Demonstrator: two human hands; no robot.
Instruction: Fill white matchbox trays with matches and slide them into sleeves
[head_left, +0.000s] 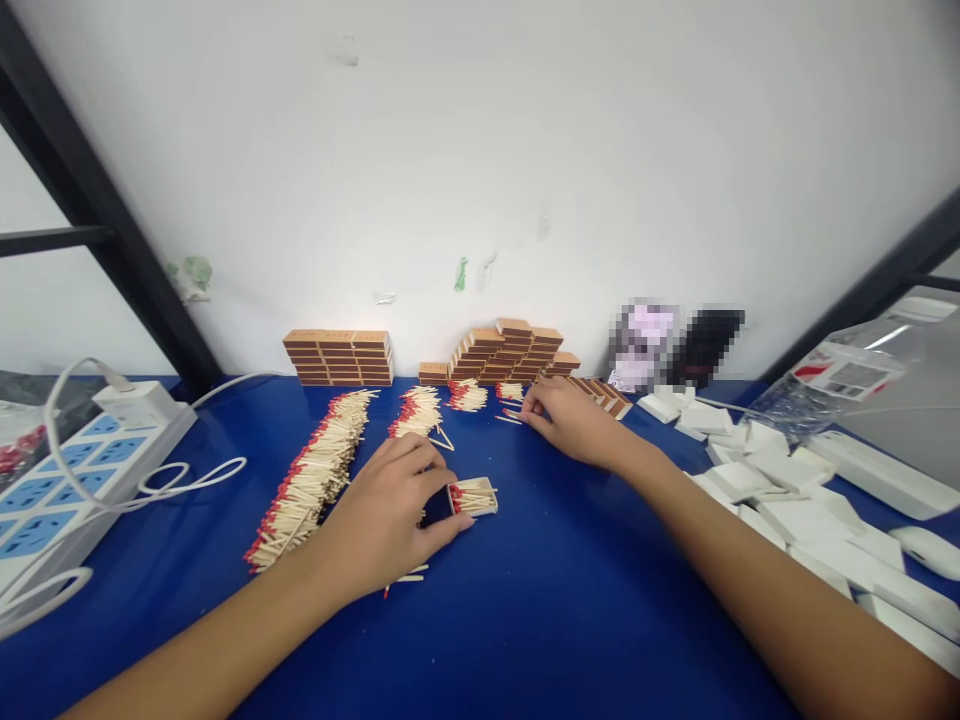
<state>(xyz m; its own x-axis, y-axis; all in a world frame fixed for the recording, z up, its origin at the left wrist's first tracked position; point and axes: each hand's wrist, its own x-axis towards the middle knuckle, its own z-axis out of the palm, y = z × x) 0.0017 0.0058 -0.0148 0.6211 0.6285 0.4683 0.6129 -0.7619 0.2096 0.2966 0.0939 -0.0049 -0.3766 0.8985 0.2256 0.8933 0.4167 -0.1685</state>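
Observation:
My left hand (390, 510) is closed round a matchbox (439, 508), whose white inner tray (487, 498) sticks out to the right with red-headed matches in it. Farther back, my right hand (566, 418) has its fingertips pinched together beside a few loose matches (510, 414); what lies between the fingers is too small to make out. A long row of matches (315, 480) runs along the left of my left hand. Shorter match piles (415, 412) lie behind it. Some stray matches (409, 577) show just below my left hand.
Stacked matchboxes (337, 358) and a stepped matchbox pile (506, 352) stand against the wall. Many white trays (772, 470) are heaped at the right, near a plastic bottle (847, 370). A power strip (67, 480) with a looping white cable sits at the left.

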